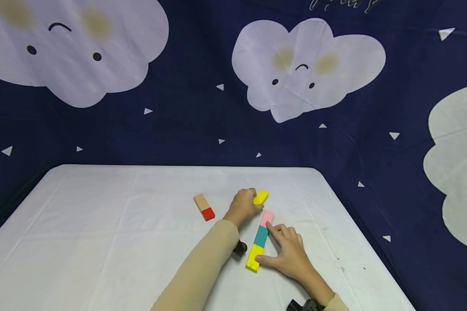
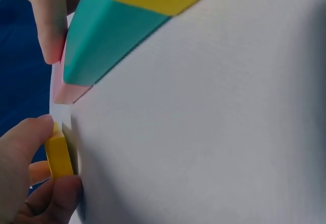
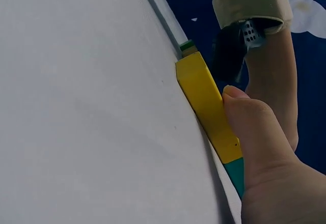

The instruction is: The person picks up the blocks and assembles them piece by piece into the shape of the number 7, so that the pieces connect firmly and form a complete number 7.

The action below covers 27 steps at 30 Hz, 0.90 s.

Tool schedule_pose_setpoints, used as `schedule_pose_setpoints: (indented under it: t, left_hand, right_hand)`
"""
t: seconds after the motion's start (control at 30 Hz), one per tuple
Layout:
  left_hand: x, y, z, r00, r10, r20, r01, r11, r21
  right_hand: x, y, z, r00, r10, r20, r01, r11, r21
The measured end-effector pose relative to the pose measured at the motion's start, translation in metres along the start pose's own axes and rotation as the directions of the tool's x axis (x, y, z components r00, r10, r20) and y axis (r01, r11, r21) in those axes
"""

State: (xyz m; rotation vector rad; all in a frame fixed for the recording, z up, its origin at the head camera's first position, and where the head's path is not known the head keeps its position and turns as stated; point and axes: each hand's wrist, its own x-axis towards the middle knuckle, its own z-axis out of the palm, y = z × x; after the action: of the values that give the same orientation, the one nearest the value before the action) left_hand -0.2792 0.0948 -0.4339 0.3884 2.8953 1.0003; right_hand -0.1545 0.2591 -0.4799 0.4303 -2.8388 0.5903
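My left hand pinches a yellow block between thumb and fingers, low over the white table. In the left wrist view this yellow block stands just past the end of a straight row. That row runs from a pink block through a teal block to a second yellow block nearest me. My right hand lies along the row's right side, its index fingertip at the pink block and its thumb at the near yellow block. The right wrist view shows that thumb against the yellow side.
Left of my left hand, a tan block and a red block lie end to end. Each wrist carries a black camera. A dark blue cloth with clouds hangs behind the white table.
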Motion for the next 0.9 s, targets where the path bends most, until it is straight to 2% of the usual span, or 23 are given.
schedule_pose_setpoints:
  t: [0.17,0.57,0.9]
  left_hand:
    - [0.000,0.001,0.002,1.000,-0.003,0.027,0.003,1.000,0.001]
    - [-0.001,0.004,0.007,0.996,0.064,0.066,-0.066,0.997,0.026]
    - [-0.001,0.007,0.003,0.989,0.046,0.140,-0.050,0.998,0.026]
  right_hand:
    - [-0.003,-0.004,0.001,1.000,-0.007,0.012,0.007,1.000,-0.010]
    - [-0.009,-0.010,0.002,0.999,-0.028,0.015,0.029,0.999,-0.018]
    - [-0.009,-0.012,0.002,0.999,-0.038,0.020,0.038,0.999,-0.019]
